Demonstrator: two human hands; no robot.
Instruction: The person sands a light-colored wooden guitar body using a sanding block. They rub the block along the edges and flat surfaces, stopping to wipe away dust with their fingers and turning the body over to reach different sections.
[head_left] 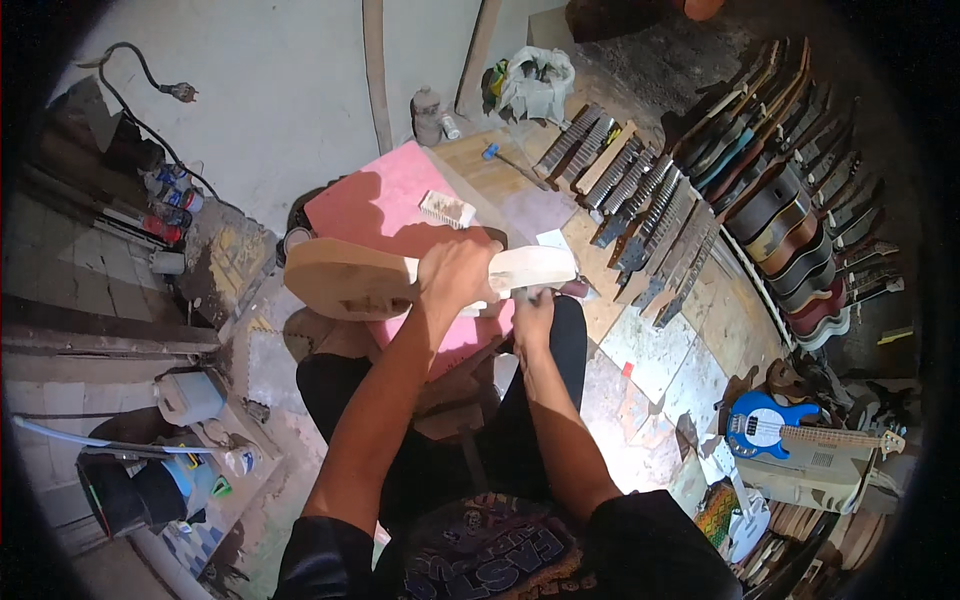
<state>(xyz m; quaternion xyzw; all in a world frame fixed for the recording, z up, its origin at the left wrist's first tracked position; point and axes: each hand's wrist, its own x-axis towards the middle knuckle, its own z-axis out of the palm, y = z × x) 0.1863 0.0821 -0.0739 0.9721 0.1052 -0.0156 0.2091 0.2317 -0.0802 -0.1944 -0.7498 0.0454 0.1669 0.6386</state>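
Observation:
A pale wooden workpiece (350, 280), broad and rounded at its left and narrower toward its whitish right end (535, 267), lies across in front of me above a pink board (400, 205). My left hand (458, 272) is closed over its narrow middle. Just below the whitish end is my right hand (533, 318), its fingers curled in close to the wood. Whatever those fingers hold is too small and shadowed to make out. Beyond my left hand, a scrubbing brush (447, 209) with pale bristles rests on the pink board.
A blue-headed hammer (491, 152) lies on a wooden board ahead. Several fretted guitar necks (640, 180) are laid out to the right, with a row of guitars (790, 230) beyond. A blue bass guitar (765, 424) is at lower right. A white plastic bag (537, 82) stands far ahead.

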